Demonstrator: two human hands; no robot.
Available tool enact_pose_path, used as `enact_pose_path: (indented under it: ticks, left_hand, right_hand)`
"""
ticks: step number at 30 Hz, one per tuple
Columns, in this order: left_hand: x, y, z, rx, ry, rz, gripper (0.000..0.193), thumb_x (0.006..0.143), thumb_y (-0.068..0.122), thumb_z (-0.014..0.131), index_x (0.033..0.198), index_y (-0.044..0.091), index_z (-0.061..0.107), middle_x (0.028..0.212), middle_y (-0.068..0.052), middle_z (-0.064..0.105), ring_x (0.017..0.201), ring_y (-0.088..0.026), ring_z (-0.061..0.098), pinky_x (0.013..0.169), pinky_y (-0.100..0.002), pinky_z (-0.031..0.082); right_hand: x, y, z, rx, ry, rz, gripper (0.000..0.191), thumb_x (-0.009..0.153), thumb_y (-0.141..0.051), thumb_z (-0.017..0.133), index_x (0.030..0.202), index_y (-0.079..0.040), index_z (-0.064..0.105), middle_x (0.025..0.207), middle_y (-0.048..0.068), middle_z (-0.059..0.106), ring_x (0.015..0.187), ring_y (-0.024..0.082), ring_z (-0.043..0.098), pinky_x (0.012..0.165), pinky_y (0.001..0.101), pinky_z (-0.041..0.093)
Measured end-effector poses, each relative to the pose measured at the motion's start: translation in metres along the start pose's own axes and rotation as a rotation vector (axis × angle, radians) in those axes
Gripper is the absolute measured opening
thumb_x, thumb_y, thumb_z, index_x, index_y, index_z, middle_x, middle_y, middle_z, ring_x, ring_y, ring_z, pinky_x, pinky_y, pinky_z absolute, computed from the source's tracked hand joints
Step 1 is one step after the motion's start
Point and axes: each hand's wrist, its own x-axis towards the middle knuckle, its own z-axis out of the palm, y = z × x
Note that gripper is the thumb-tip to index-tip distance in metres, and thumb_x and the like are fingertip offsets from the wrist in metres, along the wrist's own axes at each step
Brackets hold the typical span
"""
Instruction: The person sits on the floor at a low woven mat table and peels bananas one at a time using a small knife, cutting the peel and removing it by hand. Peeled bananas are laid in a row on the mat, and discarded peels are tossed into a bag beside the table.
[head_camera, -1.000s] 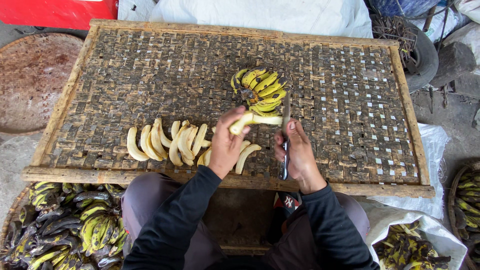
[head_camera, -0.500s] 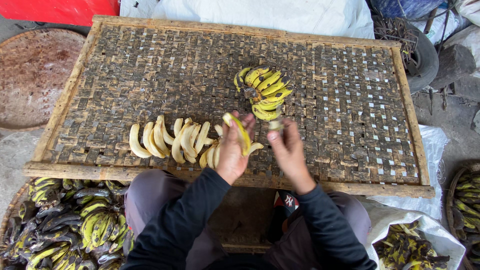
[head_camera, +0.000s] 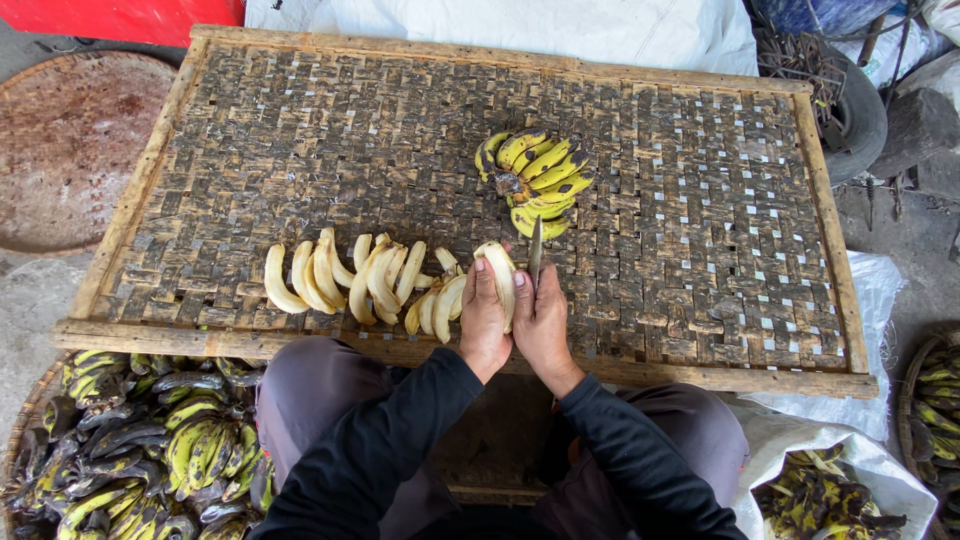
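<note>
Nearest, a basket of unpeeled bananas (head_camera: 140, 440) sits by the knees. Up on the woven tray (head_camera: 700, 260), near its front edge, the left hand (head_camera: 483, 320) grips a peeled banana (head_camera: 499, 275), steadying it. The right hand (head_camera: 541, 322), touching it, is wrapped around a knife (head_camera: 535, 255), blade pointing away. Peeled bananas (head_camera: 350, 280) line up leftward; a yellow bunch (head_camera: 535, 180) waits beyond. Plenty of bare weave farther back.
</note>
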Motion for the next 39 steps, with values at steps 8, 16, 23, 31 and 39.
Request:
enact_pose_path:
  ticks: [8, 16, 23, 31, 39]
  left_hand:
    - [0.012, 0.0, -0.004, -0.113, 0.023, -0.004, 0.021, 0.108, 0.017, 0.054, 0.128, 0.014, 0.055, 0.121, -0.002, 0.065, 0.108, -0.015, 0.065, 0.091, -0.033, 0.057]
    - [0.005, 0.015, 0.006, -0.292, -0.011, -0.303, 0.052, 0.098, 0.053, 0.048, 0.123, 0.011, 0.062, 0.118, -0.005, 0.069, 0.106, -0.02, 0.069, 0.09, -0.035, 0.059]
    - [0.016, 0.012, -0.011, -0.07, 0.009, -0.449, 0.04, 0.109, 0.053, 0.052, 0.115, 0.016, 0.064, 0.11, -0.003, 0.067, 0.102, -0.021, 0.063, 0.088, -0.039, 0.053]
    - [0.029, 0.044, -0.011, -0.211, 0.074, -0.414, 0.027, 0.105, 0.04, 0.049, 0.114, 0.016, 0.055, 0.117, -0.009, 0.07, 0.114, -0.029, 0.065, 0.104, -0.055, 0.051]
    - [0.028, 0.053, -0.005, -0.302, -0.01, -0.324, 0.029, 0.103, 0.043, 0.051, 0.117, 0.018, 0.051, 0.137, -0.013, 0.062, 0.129, -0.029, 0.061, 0.107, -0.069, 0.046]
  right_hand:
    - [0.004, 0.007, -0.002, 0.455, -0.001, 0.197, 0.013, 0.107, -0.014, 0.059, 0.112, -0.002, 0.06, 0.094, 0.004, 0.069, 0.083, 0.008, 0.061, 0.072, 0.0269, 0.054]
    - [0.012, 0.003, -0.016, 0.649, 0.032, 0.279, 0.017, 0.105, -0.018, 0.061, 0.114, -0.003, 0.061, 0.101, 0.001, 0.071, 0.087, 0.005, 0.062, 0.078, 0.0232, 0.054]
    - [0.014, -0.006, -0.088, 0.301, 0.045, 0.175, 0.019, 0.107, -0.028, 0.062, 0.104, -0.01, 0.065, 0.079, -0.005, 0.06, 0.062, 0.004, 0.049, 0.051, 0.0223, 0.042]
    - [-0.062, 0.079, -0.307, -0.171, 0.64, -0.036, 0.01, 0.12, -0.006, 0.061, 0.113, 0.0, 0.059, 0.104, 0.004, 0.066, 0.086, 0.01, 0.059, 0.072, 0.0239, 0.046]
    - [-0.164, 0.116, -0.356, -1.469, 0.589, 0.499, 0.024, 0.113, -0.018, 0.067, 0.108, 0.004, 0.058, 0.104, 0.021, 0.067, 0.086, 0.032, 0.069, 0.069, 0.0415, 0.054]
